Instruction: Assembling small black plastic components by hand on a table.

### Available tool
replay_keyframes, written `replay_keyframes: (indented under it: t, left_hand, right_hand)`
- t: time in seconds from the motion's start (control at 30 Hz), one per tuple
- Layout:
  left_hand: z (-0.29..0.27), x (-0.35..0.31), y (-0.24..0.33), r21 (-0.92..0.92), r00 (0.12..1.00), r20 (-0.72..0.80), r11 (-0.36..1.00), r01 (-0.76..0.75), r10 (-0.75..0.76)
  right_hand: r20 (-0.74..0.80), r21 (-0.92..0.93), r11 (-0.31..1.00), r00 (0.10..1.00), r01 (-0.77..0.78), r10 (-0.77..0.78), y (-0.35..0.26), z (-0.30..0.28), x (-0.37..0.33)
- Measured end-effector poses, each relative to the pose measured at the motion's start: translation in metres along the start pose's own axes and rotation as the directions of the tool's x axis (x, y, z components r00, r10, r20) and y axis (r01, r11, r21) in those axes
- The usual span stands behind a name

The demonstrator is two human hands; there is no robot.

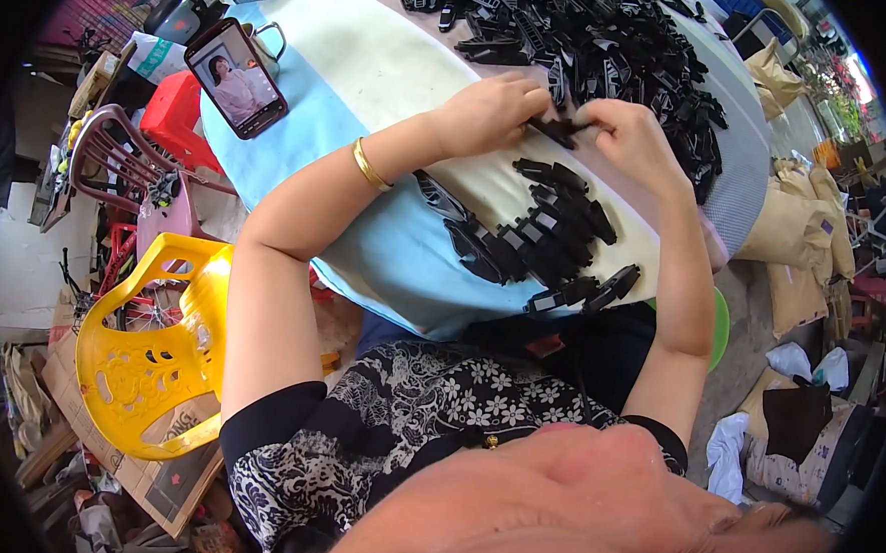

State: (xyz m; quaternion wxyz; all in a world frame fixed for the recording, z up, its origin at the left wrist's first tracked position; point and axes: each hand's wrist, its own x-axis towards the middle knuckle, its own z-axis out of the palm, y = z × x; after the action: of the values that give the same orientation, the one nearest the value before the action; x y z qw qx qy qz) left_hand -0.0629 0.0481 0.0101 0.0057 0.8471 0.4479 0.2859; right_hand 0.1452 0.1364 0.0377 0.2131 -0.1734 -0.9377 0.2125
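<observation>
Between my two hands is a black strap-like plastic piece (pixel 555 132), held just above the table. My left hand (pixel 494 111) has its fingers closed on the left end. The fingertips of my right hand (pixel 632 141) pinch at the right end. The piece is small and partly hidden by the fingers, so its exact kind is unclear. Beyond the hands spreads a large heap of black plastic pieces (pixel 615 60), some with grey ribbed faces. Closer to me, a smaller group of similar pieces (pixel 535 236) lies in a rough row, several with pale grey patches.
A cloth (pixel 385 243) with blue and cream bands covers the round table. Left of my arm, a phone (pixel 235 77) leans against a metal mug (pixel 270 42). A yellow plastic chair (pixel 158 362) and a red stool (pixel 179 117) stand left; brown sacks (pixel 791 230) are at right.
</observation>
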Motion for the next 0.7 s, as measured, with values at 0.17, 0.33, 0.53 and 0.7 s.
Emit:
replay_keyframes:
  t: [0.17,0.33,0.53,0.7]
  left_hand:
    - [-0.012,-0.001,0.001,-0.084,0.994,0.101,0.995,0.052,-0.044]
    - [-0.015,-0.003,0.013,-0.131,0.949,0.271,0.971,0.200,-0.159]
    - [-0.010,-0.003,0.036,0.292,0.859,0.130,0.847,0.444,-0.495]
    - [-0.011,0.008,0.026,-0.272,0.795,0.232,0.748,0.606,-0.560]
  right_hand:
    - [0.198,-0.020,0.995,0.975,-0.099,0.101,-0.014,-0.008,-0.006]
    - [0.142,-0.165,0.979,0.980,-0.119,0.143,-0.014,-0.002,-0.007]
    - [0.003,-0.147,0.984,0.995,-0.102,0.104,-0.014,0.008,-0.008]
    - [0.057,-0.294,0.952,0.993,-0.084,0.105,-0.014,0.013,-0.007]
